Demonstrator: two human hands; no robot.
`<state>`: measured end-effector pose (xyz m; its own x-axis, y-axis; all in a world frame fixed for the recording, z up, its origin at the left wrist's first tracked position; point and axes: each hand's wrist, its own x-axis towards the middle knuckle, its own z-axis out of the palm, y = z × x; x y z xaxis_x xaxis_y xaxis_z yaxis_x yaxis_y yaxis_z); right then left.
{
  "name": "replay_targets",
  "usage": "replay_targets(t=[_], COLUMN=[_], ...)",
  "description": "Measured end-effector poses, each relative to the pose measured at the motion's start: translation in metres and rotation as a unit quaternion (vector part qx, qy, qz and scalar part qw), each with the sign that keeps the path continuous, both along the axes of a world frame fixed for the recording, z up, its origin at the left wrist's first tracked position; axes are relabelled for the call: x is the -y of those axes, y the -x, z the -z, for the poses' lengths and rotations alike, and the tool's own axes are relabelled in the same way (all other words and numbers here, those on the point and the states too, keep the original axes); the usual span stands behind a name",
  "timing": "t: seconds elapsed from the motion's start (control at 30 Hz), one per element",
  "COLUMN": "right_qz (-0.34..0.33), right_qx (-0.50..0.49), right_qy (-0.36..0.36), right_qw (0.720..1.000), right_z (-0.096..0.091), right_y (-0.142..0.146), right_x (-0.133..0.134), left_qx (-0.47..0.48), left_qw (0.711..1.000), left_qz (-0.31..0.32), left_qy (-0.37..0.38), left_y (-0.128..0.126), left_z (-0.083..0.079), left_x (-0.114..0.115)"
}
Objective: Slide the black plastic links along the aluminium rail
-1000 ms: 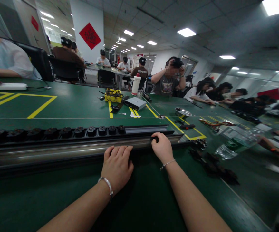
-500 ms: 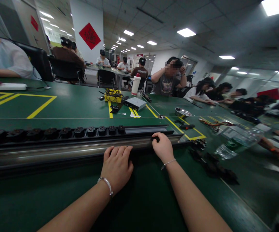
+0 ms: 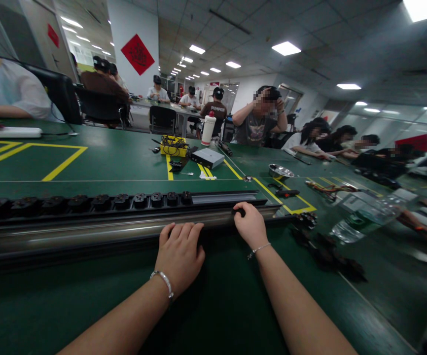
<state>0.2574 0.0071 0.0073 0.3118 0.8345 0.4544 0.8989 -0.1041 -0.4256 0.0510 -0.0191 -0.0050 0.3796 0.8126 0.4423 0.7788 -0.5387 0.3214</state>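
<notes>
While the head view looks along the green counter, left hand lies flat, fingers extended, gripping nothing, pressing on the long grey metal rail, likely to steady it; right hand curls, fingertips pinching a small black part at the rail's top edge.

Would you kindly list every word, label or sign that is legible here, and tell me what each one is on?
"PUMPKIN" (as best it reads): white print on the brown T-shirt of a seated person.
Red diamond sign on the pillar: dark character, too blurred to read.
Red sign on the left wall: unreadable.
Small black part in the right hand: no legible marking.
</notes>
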Motion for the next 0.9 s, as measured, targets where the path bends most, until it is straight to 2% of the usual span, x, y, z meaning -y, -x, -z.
replay_targets(t=[0.47,0.9], right_qz=[-0.009,0.013], right_qx=[0.006,0.010], right_qy=[-0.015,0.021], right_qw=[1.000,1.000], right_z=[0.0005,-0.0043], right_y=[-0.0065,-0.0060], right_x=[-0.0014,0.0026], left_qx=[0.004,0.002], left_qw=[1.000,1.000], left_qz=[0.003,0.002], left_qy=[0.000,0.003], left_y=[-0.0002,0.0002], left_z=[0.0005,0.0002], left_x=[0.0003,0.0002])
